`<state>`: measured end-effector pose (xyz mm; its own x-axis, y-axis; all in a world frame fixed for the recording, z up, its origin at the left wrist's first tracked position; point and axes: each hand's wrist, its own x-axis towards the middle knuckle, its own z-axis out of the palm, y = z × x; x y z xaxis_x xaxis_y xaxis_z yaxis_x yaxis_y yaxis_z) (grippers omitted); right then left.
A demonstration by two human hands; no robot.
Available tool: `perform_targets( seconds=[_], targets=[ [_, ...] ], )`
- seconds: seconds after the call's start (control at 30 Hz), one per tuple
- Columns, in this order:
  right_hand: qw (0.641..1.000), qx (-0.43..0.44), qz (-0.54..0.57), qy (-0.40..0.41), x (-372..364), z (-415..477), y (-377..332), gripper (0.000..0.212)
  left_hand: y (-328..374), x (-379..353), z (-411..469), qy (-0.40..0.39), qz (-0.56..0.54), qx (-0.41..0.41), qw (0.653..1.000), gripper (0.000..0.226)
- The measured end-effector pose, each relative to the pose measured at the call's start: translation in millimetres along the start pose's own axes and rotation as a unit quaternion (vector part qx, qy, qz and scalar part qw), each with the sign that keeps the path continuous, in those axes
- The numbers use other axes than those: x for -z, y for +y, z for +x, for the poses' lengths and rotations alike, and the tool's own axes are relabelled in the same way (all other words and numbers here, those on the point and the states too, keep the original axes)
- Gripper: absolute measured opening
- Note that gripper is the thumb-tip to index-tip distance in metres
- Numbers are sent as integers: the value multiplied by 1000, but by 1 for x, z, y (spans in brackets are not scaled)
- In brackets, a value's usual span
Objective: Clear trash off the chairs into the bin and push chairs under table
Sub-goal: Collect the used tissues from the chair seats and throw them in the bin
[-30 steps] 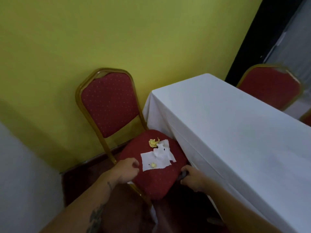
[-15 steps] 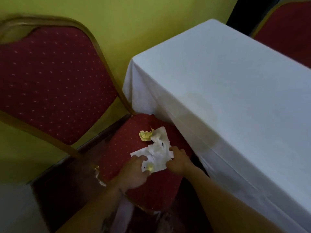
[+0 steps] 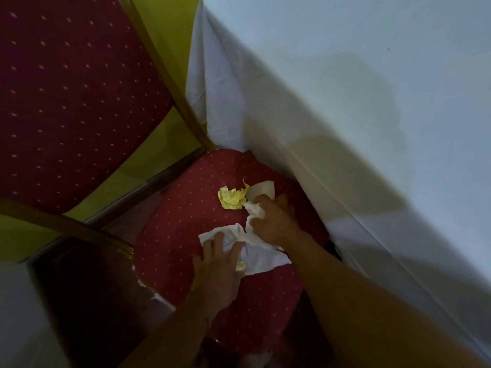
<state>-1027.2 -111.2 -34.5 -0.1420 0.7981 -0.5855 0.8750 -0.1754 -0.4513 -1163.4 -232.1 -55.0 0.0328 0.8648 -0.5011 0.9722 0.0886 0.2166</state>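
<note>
The upper left of the frame is filled by the red dotted chair back point(image 3: 69, 96), edged by a gold frame point(image 3: 170, 83) that runs down to the seat. Behind it shows the yellow-green wall point(image 3: 170, 27).

In the lower centre lies the red dotted seat point(image 3: 186, 224), its right edge tucked close against the hanging tablecloth. On the seat rests the trash: a crumpled yellow paper ball point(image 3: 232, 199) near the back of the seat, and just beside it to the right and below, torn white paper napkins point(image 3: 261, 257) spread toward the seat's middle. A small yellow scrap point(image 3: 240, 265) sits on the napkins next to the left hand.

The left hand point(image 3: 218, 272) lies palm down on the left end of the napkins, fingers spread and pressing on the paper. The right hand point(image 3: 273, 221) is further up, its fingers curled and pinching a bunched-up piece of white napkin point(image 3: 255, 209), touching the yellow ball's right side.

The right half of the frame is taken by the table under a white tablecloth point(image 3: 358, 102), which drapes down beside the seat.
</note>
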Motion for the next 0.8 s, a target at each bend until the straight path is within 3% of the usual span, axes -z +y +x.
perform_targets(
  seconds=[0.13, 0.3, 0.4, 0.47, 0.6, 0.7, 0.8],
  targets=[
    [999, -10, -29, 15, -1, 10, 0, 37, 1, -2, 8, 18, -7, -16, 1000, 59],
    [996, -66, 35, 58, 13, 10, 10, 27, -4, 4, 22, 23, -89, -43, 995, 42],
    [993, -81, 62, 60, 22, 7, 10, 33, -11, 19, 25, 104, -189, -15, 976, 28],
    [991, -83, 85, 60, 27, 5, 10, 39, -18, 34, 33, 166, -229, 7, 959, 34],
    [987, -96, 118, 57, 25, -2, 18, 39, -29, 68, 59, 219, -214, -10, 952, 70],
    [980, -113, 155, 58, 18, -7, 25, 40, -25, 83, 79, 196, -164, -39, 966, 82],
    [973, -128, 181, 67, 13, -13, 32, 35, -17, 85, 96, 132, -102, -62, 984, 78]
  ],
)
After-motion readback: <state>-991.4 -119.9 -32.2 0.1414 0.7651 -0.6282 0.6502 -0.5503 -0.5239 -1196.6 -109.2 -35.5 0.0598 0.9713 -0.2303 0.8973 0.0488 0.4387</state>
